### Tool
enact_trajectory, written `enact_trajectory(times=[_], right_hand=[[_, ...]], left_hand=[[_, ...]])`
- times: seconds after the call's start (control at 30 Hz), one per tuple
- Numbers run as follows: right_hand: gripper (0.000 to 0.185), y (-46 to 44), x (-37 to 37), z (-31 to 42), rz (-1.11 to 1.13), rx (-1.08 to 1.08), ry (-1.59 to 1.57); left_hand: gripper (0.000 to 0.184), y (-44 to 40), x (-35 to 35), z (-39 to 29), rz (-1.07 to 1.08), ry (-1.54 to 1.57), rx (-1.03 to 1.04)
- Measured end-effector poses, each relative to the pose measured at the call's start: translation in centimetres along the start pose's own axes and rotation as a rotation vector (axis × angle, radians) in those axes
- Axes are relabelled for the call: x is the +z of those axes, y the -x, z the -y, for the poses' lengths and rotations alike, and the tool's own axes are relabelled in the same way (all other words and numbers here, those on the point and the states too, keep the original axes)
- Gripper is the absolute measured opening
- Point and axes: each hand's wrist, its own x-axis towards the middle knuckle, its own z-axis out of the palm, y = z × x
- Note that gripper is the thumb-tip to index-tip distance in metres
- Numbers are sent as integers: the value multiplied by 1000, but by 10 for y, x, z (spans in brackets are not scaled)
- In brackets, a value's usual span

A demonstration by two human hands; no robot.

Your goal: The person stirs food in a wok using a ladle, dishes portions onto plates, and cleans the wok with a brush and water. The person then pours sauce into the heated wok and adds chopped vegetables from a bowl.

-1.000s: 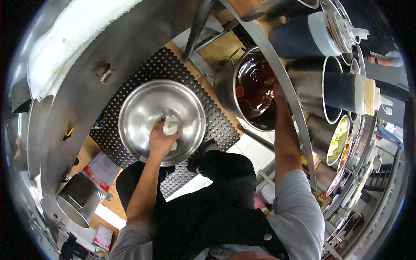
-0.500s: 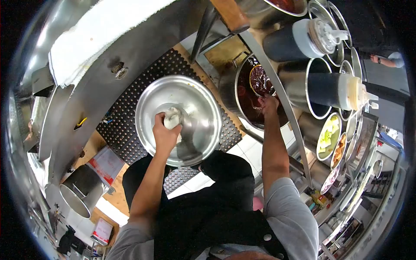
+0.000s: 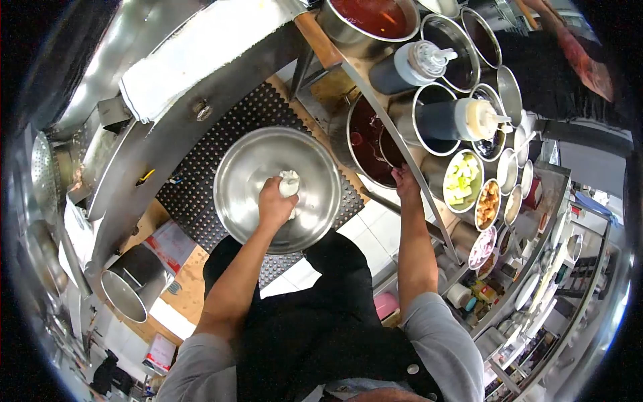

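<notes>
A wide steel mixing bowl (image 3: 234, 157) is in front of my knees. Inside it, my left hand (image 3: 275, 206) is closed round a crumpled white cloth (image 3: 289, 182). To the right, a pot of dark red sauce (image 3: 365, 134) stands low beside the counter edge. My right hand (image 3: 405, 182) is at the pot's near side, fingers closed at the rim of a round, bowl-like metal vessel (image 3: 388, 149) in the sauce. The counter edge partly hides this vessel, and its exact kind is unclear.
The counter on the right carries squeeze bottles (image 3: 462, 120), a pot of red sauce (image 3: 375, 17) and tubs of cut green vegetable (image 3: 462, 179) and orange pieces (image 3: 487, 204). A cleaver-like wooden handle (image 3: 318, 40) juts out. Another person's arm (image 3: 583, 63) is upper right.
The view has shifted toward the right-hand counter. My left hand and the cloth have moved slightly right within the bowl. The round vessel is now more hidden behind the counter edge.
</notes>
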Motion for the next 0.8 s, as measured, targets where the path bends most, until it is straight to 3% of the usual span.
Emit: enact_trajectory(times=[0.13, 0.17, 0.2, 0.27, 0.4, 0.8], right_hand=[[16, 19, -10, -2, -35, 19, 35], [13, 25, -14, -9, 72, -174, 123], [13, 26, -17, -10, 72, -175, 121], [12, 61, 10, 9, -35, -36, -2], [9, 74, 19, 8, -139, -7, -9], [11, 160, 37, 17, -8, -11, 7]], left_hand=[[50, 18, -6, -5, -20, 21, 34], [49, 22, -8, -5, -38, -1, 71], [49, 25, -9, -5, -56, -23, 108], [49, 32, -14, -7, -39, -18, 95], [51, 43, -17, 2, -49, -11, 89], [47, 51, -62, 12, -98, -66, 89]])
